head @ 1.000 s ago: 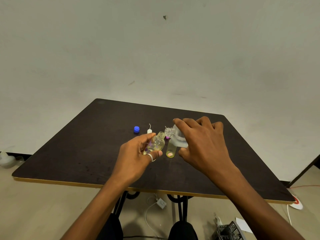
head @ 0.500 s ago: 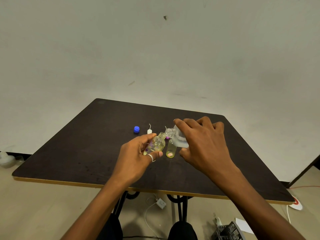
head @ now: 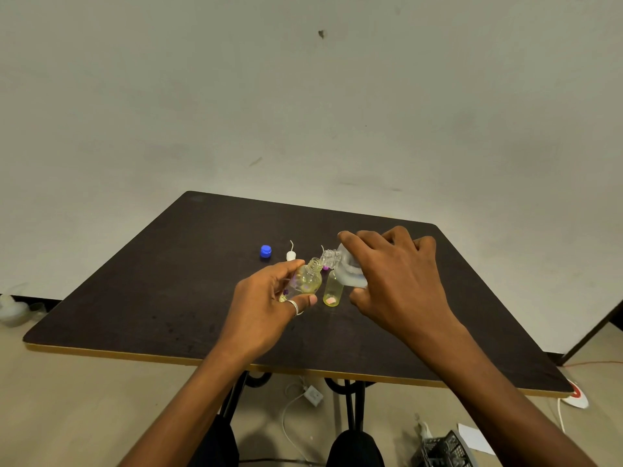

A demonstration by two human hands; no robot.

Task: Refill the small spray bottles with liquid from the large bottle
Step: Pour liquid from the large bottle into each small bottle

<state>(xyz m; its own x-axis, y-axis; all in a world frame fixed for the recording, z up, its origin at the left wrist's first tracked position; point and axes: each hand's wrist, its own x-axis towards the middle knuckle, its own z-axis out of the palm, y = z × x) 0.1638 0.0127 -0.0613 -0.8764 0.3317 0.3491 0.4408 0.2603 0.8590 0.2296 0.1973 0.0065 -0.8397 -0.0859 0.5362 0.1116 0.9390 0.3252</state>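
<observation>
The tabletop (head: 151, 315) shows its yellow-trimmed near edge at lower middle, with bare dark surface to the lower left and lower right of our hands, room enough for setting things down. Just above, our left hand (head: 269, 305) has its grip wrapped round a small spray bottle (head: 308, 279), which is tilted so its open neck leans right toward the spout. Our right hand (head: 394, 281) has its grip clasped over the large bottle (head: 349, 273), tipped leftward. Its mouth is touching or just beside that neck; we cannot tell which. A second small bottle (head: 333, 293) stands upright between the hands, holding yellowish liquid. Farther up, left of centre, the blue cap (head: 265, 251) and white sprayer top (head: 291, 255) lie clear of the pour.
</observation>
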